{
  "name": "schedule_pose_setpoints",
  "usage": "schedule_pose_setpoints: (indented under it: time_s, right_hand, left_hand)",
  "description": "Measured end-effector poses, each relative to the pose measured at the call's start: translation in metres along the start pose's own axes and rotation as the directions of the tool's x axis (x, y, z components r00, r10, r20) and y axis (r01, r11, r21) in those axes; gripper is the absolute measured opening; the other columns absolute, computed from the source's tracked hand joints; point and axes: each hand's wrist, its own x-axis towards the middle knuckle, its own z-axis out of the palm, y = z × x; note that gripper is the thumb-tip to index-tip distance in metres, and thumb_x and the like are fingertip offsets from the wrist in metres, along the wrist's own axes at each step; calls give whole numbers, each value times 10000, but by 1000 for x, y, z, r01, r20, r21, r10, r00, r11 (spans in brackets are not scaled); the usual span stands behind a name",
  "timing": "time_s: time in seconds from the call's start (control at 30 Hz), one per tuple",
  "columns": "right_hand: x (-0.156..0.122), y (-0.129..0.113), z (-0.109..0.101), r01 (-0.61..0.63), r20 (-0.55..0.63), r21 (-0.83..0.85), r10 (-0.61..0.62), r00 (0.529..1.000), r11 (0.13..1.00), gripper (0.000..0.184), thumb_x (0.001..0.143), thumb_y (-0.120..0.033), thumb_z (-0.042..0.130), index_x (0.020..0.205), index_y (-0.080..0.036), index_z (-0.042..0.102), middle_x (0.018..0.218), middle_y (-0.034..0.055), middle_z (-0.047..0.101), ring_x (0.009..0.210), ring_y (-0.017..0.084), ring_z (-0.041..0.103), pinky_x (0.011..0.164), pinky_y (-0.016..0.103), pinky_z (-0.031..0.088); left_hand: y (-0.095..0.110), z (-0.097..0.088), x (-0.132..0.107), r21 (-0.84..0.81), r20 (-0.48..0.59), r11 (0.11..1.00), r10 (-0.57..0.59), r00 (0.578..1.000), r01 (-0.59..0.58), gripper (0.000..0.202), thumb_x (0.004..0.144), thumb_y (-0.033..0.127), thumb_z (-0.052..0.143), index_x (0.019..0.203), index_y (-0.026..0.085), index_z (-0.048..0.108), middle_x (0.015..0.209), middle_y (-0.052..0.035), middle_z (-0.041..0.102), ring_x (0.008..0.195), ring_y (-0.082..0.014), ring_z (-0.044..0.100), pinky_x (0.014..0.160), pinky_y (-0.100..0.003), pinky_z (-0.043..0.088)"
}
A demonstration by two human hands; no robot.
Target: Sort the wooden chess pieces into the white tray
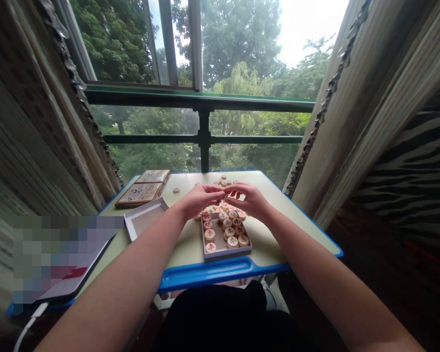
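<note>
My left hand (207,196) and my right hand (247,196) meet at the fingertips above the table. Between them they pinch what looks like a pale wooden Chinese chess piece (225,194), mostly covered by my fingers. Just below is a shallow open box (217,240) of Chinese chess pieces. Red-marked pieces (209,235) line its left side, and dark-marked pieces (232,242) are stacked on its right. More red-marked pieces (241,215) lie around the box's far edge, partly hidden by my hands. Beyond my fingers is another loose cluster of pieces (223,183).
A pale folding table (278,239) with a blue edge stands before a window and green railing (256,102). On its left are an empty box lid (146,217), a folded wooden board case (141,192), a lone piece (176,190) and a cabled device (77,274), partly blurred out.
</note>
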Motion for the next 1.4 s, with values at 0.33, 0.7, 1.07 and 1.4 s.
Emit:
schedule_pose_setpoints:
  time_s: [0.33, 0.7, 1.07, 1.4]
  right_hand:
    - [-3, -24, 0, -69, 123, -38, 73, 990, 997, 169, 724, -272, 681, 862, -178, 659, 810, 24, 617, 734, 129, 545, 665, 254, 446]
    - [-13, -51, 17, 128, 570, -33, -86, 817, 991, 218, 698, -350, 729, 838, -189, 684, 809, 20, 582, 798, 152, 493, 799, 297, 387]
    - [-13, -54, 16, 194, 602, 14, -163, 781, 981, 191, 781, -307, 654, 905, -178, 720, 735, 32, 626, 710, 130, 512, 749, 269, 401]
    - [-15, -56, 18, 257, 592, -14, -199, 781, 966, 165, 793, -230, 616, 907, -187, 728, 713, 30, 601, 677, 123, 500, 779, 280, 404]
  left_hand:
    - [11, -5, 0, -59, -103, 996, -69, 992, 64, 249, 644, 202, 720, 868, 97, 694, 679, -37, 637, 517, -47, 489, 503, -183, 380]
    - [14, -5, -3, 26, -226, 999, -34, 974, 41, 220, 652, 281, 702, 775, 105, 654, 662, -11, 575, 455, -28, 418, 377, -158, 237]
    - [17, -3, -5, 50, -219, 998, -33, 975, 45, 203, 666, 273, 690, 785, 110, 668, 661, -6, 591, 452, -27, 422, 397, -169, 255]
    - [13, -10, 0, 91, -393, 996, 33, 919, 3, 123, 670, 233, 646, 700, 114, 636, 588, 8, 541, 436, -32, 375, 403, -182, 238]
